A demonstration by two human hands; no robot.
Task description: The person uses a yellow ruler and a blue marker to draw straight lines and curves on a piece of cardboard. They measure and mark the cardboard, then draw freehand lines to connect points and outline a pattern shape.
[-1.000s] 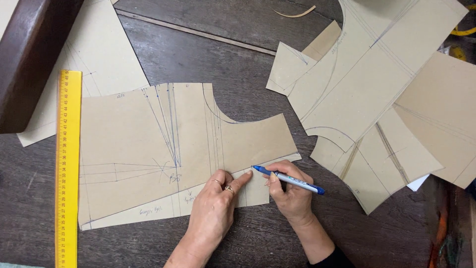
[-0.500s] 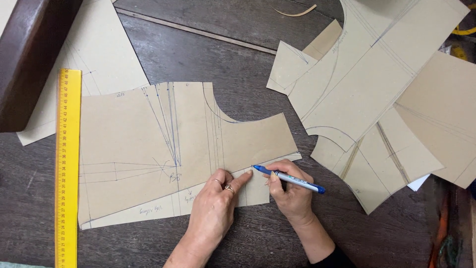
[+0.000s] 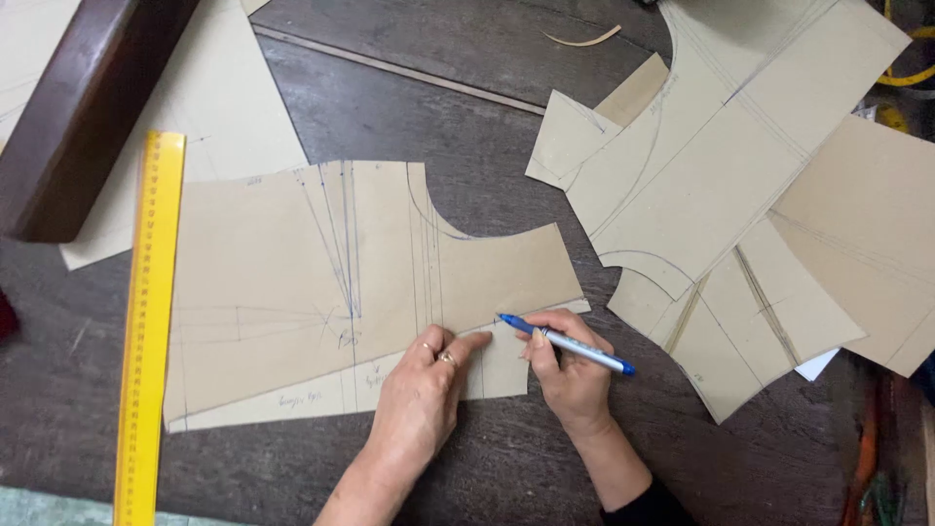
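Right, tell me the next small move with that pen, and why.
Probably draw the pen along the upper pattern piece's lower edge. Its tip already sits at that edge, above the sheet underneath; the right hand grips the pen in a writing hold, and the left hand presses the layers flat.

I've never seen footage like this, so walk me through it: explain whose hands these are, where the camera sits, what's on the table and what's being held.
There is no machine here: a person works with two bare hands, filmed by a camera worn on the head and looking down. On the dark wooden table lies a brown paper pattern piece marked with drawn lines. The left hand presses flat on it. The right hand holds a blue pen, tip at the paper's lower edge. A yellow ruler lies at the left, more cut pattern pieces at the right.
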